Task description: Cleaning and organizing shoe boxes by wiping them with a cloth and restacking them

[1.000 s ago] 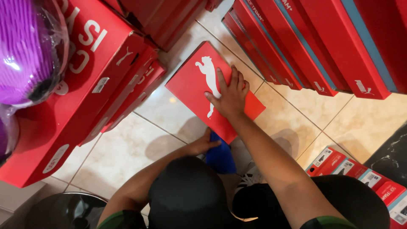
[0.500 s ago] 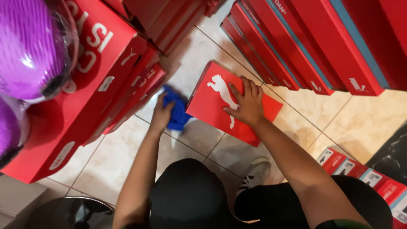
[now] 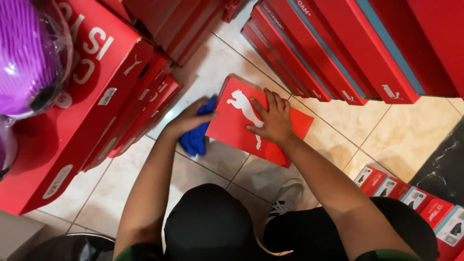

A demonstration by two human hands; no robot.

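Hands [image 3: 232, 121] on red box lid [image 3: 241, 128]

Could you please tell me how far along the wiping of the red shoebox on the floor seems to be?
Done: nothing shows as finished. In hand: the right hand presses flat on the red shoebox while the left hand holds a blue cloth at its left edge. Left: the lid's top, not yet under the cloth.

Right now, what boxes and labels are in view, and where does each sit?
Flat red box lid, white animal logo: on the floor tiles, under the right hand.
Stacked red boxes, white stickers: left.
Red boxes with blue edges: upper right.
Small red boxes with shoe-picture labels: lower right.
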